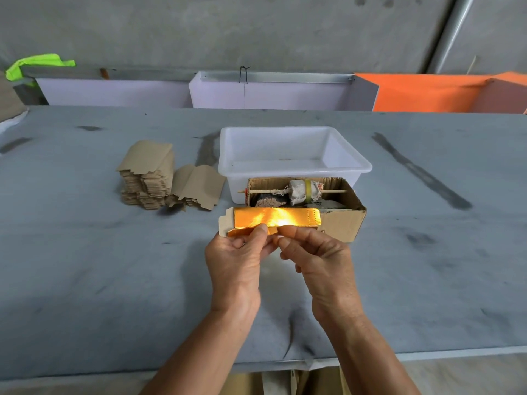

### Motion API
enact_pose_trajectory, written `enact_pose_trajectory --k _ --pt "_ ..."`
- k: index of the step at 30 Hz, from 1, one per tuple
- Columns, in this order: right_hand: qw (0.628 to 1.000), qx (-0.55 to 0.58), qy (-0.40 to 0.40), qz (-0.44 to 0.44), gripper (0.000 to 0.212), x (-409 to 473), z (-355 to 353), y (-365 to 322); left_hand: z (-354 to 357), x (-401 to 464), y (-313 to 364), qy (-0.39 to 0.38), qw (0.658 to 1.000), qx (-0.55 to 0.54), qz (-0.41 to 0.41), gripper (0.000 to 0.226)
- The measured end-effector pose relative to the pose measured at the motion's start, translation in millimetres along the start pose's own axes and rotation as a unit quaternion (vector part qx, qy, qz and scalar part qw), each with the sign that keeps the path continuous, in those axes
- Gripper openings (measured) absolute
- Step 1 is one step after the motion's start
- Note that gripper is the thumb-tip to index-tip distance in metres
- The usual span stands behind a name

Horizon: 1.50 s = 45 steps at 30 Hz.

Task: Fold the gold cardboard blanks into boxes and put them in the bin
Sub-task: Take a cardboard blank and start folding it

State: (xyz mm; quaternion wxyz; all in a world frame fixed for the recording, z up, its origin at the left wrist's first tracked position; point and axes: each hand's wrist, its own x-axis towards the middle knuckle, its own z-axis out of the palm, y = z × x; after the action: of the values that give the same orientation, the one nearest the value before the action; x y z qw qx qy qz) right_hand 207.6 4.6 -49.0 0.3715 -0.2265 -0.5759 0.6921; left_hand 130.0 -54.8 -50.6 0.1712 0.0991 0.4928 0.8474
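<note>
Grey table point(85, 280), both hands point(285, 258) pinching gold blank point(273, 219) near white bin point(293, 166)

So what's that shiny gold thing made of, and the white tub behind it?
The gold blank both hands pinch looks like thin cardboard with a shiny foil face: it glares brightly, and its left flap shows plain dull brown. The white bin seems to be smooth plastic, slightly see-through, with a rounded moulded rim. The blank stack looks like the same brown card, plain side up.
</note>
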Motion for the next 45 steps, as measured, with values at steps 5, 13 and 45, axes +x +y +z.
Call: enact_pose_trajectory --k 5,13,45 --pt "1.0 -0.027 0.005 -0.003 0.021 0 2 -2 1 0 0 0.002 1.0 -0.008 -0.015 0.011" --pt "0.997 -0.074 0.023 0.006 0.029 3 6 -3 2 2 -3 -0.002 0.997 -0.039 -0.071 0.014" --pt "0.997 -0.019 0.069 -0.023 0.017 -5 0 14 6 4 -11 0.048 0.966 -0.046 -0.252 0.013"
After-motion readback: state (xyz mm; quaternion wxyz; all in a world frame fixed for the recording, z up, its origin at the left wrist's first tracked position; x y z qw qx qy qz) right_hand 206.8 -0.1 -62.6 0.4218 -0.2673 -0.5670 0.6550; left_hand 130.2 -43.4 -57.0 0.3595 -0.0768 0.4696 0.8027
